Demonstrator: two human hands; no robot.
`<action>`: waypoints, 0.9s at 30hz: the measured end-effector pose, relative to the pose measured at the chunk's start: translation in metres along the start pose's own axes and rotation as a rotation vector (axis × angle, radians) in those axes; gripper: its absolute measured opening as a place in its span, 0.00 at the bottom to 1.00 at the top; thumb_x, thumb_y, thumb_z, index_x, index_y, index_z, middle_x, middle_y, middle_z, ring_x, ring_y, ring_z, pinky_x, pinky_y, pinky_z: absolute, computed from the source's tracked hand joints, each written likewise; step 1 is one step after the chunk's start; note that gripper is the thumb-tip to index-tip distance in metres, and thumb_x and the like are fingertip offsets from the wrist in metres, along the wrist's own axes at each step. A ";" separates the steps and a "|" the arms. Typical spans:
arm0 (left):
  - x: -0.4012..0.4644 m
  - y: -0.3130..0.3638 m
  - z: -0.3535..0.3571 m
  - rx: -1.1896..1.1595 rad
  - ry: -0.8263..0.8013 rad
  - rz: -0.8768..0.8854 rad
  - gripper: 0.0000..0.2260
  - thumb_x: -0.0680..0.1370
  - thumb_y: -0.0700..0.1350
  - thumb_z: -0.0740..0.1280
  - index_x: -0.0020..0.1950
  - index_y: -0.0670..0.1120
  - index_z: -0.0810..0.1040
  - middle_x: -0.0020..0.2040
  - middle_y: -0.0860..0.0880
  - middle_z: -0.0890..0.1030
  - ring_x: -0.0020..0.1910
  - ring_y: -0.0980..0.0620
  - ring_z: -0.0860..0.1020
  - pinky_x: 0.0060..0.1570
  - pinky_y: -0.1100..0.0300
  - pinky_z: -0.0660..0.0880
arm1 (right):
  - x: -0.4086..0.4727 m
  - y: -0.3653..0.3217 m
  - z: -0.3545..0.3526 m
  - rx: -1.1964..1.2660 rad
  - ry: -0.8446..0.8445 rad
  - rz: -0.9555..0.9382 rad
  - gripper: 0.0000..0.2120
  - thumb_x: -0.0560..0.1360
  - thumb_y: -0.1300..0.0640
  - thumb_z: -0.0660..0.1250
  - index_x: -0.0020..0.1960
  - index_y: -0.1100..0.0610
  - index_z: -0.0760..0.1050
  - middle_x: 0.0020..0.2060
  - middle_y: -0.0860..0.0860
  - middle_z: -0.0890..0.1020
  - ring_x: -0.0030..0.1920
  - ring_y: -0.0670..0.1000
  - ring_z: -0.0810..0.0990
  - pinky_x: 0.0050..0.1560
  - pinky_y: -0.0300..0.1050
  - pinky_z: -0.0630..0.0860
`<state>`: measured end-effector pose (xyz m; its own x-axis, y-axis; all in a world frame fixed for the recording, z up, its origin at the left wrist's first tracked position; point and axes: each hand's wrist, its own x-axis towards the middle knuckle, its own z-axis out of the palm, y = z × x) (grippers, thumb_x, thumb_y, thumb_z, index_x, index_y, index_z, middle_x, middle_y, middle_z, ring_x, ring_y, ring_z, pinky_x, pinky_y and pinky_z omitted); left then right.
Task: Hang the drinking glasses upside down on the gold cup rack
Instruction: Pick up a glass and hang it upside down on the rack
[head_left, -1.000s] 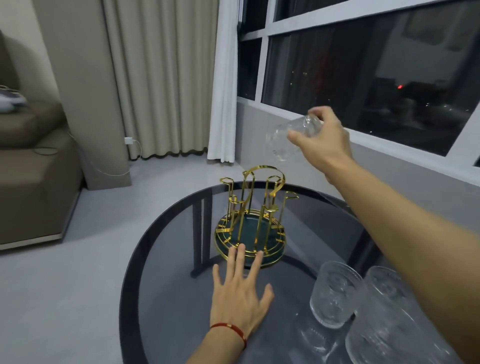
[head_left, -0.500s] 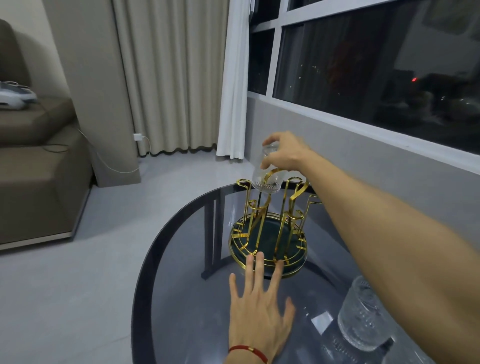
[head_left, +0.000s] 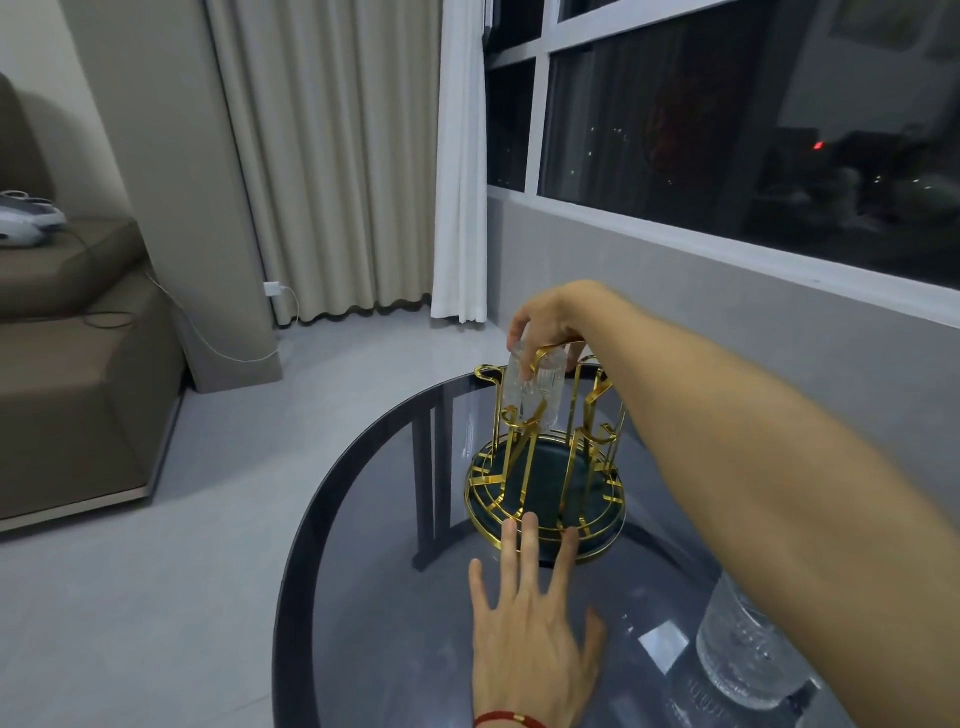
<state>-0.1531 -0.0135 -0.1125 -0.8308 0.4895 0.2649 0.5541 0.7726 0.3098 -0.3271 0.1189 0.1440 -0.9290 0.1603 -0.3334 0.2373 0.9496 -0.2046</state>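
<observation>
The gold cup rack with a dark green round base stands on the dark glass table. My right hand grips the bottom of a clear ribbed drinking glass, which is upside down over one of the rack's far left prongs. My left hand lies flat on the table with its fingers spread, fingertips touching the near rim of the rack's base. Another clear glass stands on the table at the lower right, partly hidden by my right forearm.
The round table's edge curves along the left, with grey floor beyond. A brown sofa stands at the left. Curtains hang behind, and a low wall under a dark window runs along the right.
My right hand has lowered the upturned glass further down onto the rack's prong. The view has shifted nearer to the rack. My left hand stays flat at the rack's base.
</observation>
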 end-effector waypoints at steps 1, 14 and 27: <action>0.000 -0.001 0.002 -0.003 0.009 0.008 0.35 0.74 0.67 0.50 0.81 0.62 0.55 0.83 0.47 0.48 0.81 0.43 0.44 0.73 0.33 0.51 | 0.000 0.000 0.000 -0.008 0.006 -0.004 0.27 0.76 0.62 0.76 0.73 0.58 0.76 0.70 0.59 0.77 0.63 0.60 0.77 0.65 0.54 0.79; -0.001 -0.002 -0.001 0.055 -0.057 -0.007 0.32 0.78 0.65 0.44 0.81 0.63 0.38 0.82 0.50 0.34 0.79 0.48 0.30 0.77 0.37 0.41 | -0.068 0.049 0.026 0.167 0.544 -0.202 0.17 0.82 0.48 0.65 0.67 0.56 0.80 0.61 0.54 0.84 0.62 0.56 0.81 0.61 0.51 0.78; -0.007 0.017 -0.020 0.046 -0.054 -0.050 0.32 0.81 0.59 0.58 0.83 0.57 0.50 0.85 0.46 0.47 0.82 0.45 0.42 0.78 0.37 0.51 | -0.275 0.143 0.140 0.299 0.875 -0.038 0.13 0.78 0.56 0.67 0.60 0.52 0.84 0.56 0.48 0.87 0.57 0.49 0.84 0.62 0.49 0.79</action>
<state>-0.1372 -0.0121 -0.0907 -0.8595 0.4702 0.2005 0.5102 0.8136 0.2789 0.0022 0.1728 0.0782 -0.7924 0.3922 0.4672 0.1523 0.8688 -0.4711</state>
